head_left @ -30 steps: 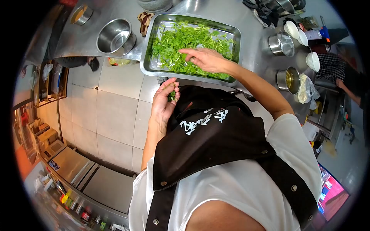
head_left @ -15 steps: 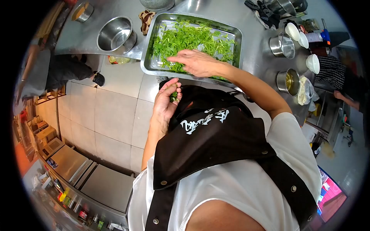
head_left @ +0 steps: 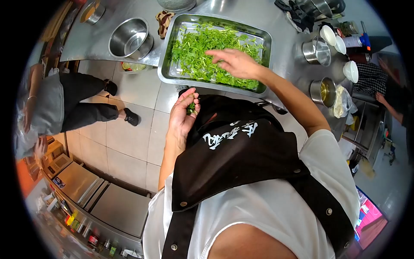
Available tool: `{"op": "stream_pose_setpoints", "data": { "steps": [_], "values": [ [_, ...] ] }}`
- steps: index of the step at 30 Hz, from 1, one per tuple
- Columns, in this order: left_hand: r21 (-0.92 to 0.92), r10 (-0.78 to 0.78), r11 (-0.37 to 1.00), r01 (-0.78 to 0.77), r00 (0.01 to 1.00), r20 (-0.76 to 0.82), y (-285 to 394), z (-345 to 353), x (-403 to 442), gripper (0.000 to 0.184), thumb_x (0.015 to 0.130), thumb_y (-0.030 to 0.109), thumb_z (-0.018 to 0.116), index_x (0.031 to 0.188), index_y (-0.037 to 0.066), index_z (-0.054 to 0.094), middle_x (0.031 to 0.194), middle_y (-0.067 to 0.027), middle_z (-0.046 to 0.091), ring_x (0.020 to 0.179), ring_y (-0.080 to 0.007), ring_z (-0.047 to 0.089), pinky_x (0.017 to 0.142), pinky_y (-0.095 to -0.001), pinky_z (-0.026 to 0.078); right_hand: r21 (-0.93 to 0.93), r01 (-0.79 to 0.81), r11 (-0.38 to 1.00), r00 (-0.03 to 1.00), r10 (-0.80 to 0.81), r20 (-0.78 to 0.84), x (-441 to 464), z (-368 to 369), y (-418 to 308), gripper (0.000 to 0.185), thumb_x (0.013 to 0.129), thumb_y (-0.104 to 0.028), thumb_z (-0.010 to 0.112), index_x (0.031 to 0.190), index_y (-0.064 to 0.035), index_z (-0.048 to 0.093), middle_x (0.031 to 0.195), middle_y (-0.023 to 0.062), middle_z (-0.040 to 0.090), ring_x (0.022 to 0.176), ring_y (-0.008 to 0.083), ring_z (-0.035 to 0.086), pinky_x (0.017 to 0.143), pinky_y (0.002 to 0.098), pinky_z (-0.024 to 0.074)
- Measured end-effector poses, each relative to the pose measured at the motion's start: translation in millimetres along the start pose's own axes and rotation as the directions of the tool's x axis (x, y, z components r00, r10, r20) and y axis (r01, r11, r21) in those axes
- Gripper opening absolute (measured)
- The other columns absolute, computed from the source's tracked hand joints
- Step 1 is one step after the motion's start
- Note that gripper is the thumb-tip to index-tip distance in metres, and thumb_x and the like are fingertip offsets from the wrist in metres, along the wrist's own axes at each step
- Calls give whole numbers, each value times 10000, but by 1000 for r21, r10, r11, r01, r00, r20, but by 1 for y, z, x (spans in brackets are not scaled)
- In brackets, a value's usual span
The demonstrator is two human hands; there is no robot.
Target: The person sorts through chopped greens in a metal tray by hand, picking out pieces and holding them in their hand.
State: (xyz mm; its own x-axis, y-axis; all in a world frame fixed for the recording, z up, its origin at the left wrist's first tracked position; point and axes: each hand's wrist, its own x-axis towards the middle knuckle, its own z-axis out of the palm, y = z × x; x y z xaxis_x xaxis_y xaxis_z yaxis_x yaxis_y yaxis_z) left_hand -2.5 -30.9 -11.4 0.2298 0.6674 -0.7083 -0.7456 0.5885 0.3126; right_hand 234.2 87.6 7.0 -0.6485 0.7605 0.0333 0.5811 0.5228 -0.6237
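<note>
A rectangular metal tray point(head_left: 162, 71) on the steel counter holds a loose layer of chopped green cilantro point(head_left: 202, 47), with leaves and pale stems mixed. My right hand point(head_left: 235, 64) is over the tray's right half, fingers stretched toward the left just above the greens, nothing visible in them. Below the tray's near edge, in front of my apron point(head_left: 233, 159), my left hand point(head_left: 183, 114) is palm up with curled fingers. It holds a small bunch of cilantro point(head_left: 191, 108), partly hidden by the fingers.
Left of the tray stand a steel pot point(head_left: 129, 39) and a patterned cloth point(head_left: 164, 22). Steel pots point(head_left: 322, 93) and white bowls point(head_left: 350, 71) line the right side. A person point(head_left: 82, 101) walks on the tiled floor at left; another person point(head_left: 396, 93) is at far right.
My right hand has moved right across the tray, and the greens look more evenly spread. My left hand barely shifted. The person at left has come further into view.
</note>
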Motion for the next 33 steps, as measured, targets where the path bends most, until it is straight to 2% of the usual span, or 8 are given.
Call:
{"op": "stream_pose_setpoints", "data": {
  "steps": [3, 7, 10, 13, 20, 26, 30, 33],
  "values": [
    [18, 11, 1000, -11, 1000, 23, 4, 4, 2, 244, 861, -9, 545, 1104, 16, 541, 906, -70, 614, 733, -128, 571, 648, -233, 499, -92, 91, 992, 992, -83, 93, -4, 1, -2, 435, 863, -172, 497, 1294, -152, 448, 872, 97, 652, 853, 281, 603, 775, 419, 477],
    [1, 33, 999, -34, 999, 30, 8, 5, 0, 216, 852, -20, 552, 1066, 14, 561, 892, -64, 624, 717, -118, 576, 641, -226, 500, -185, -167, 968, 985, 170, 0, -13, -16, 13, 434, 847, -201, 499, 1280, -179, 465, 660, 124, 609, 642, 306, 610, 661, 441, 486],
    [-9, 14, 1000, -13, 1000, 23, 5, 3, 0, 208, 851, -18, 555, 1056, 14, 570, 891, -62, 625, 719, -118, 576, 642, -226, 502, -33, -302, 953, 953, 302, -24, -10, -24, 14, 428, 847, -180, 480, 1275, -202, 474, 737, 107, 633, 701, 287, 621, 685, 428, 483],
    [-1, -6, 1000, 6, 1000, -1, 1, 2, 0, 194, 852, -16, 557, 1041, 15, 582, 891, -60, 626, 717, -119, 577, 643, -228, 503, -25, -160, 987, 981, 155, -120, -2, -15, 19, 452, 842, -88, 489, 1284, -180, 474, 835, 48, 651, 712, 216, 609, 662, 346, 485],
    [-4, 22, 1000, -22, 1000, 22, 5, 2, -1, 204, 851, -17, 557, 1051, 12, 587, 892, -60, 628, 712, -116, 578, 642, -231, 506, 110, -302, 947, 947, 311, -76, 14, -17, 12, 489, 824, -69, 449, 1305, -153, 432, 990, 65, 665, 855, 274, 625, 778, 400, 488],
    [-1, 10, 1000, -10, 1000, 21, 4, 2, 0, 198, 856, -12, 558, 1051, 12, 586, 888, -68, 632, 709, -117, 584, 637, -233, 510, -28, 0, 1000, 998, -1, -60, 6, 5, 21, 535, 814, -69, 432, 1335, -185, 400, 947, 65, 656, 826, 286, 616, 784, 419, 488],
    [-5, 8, 1000, -8, 1000, 22, 2, -3, 1, 193, 859, -12, 555, 1048, 14, 587, 891, -67, 633, 712, -119, 587, 637, -236, 514, -13, -351, 936, 926, 349, 146, 3, -22, 8, 504, 812, -79, 429, 1307, -169, 442, 881, 83, 652, 841, 283, 609, 767, 416, 479],
    [-8, 2, 1000, -2, 1000, 15, 3, -2, 0, 194, 860, -12, 555, 1048, 17, 588, 891, -66, 632, 710, -118, 586, 638, -236, 515, 29, -294, 955, 956, 294, -11, 4, -21, 18, 505, 813, -90, 452, 1313, -158, 434, 904, 99, 651, 892, 279, 607, 790, 408, 475]
  ]
}}
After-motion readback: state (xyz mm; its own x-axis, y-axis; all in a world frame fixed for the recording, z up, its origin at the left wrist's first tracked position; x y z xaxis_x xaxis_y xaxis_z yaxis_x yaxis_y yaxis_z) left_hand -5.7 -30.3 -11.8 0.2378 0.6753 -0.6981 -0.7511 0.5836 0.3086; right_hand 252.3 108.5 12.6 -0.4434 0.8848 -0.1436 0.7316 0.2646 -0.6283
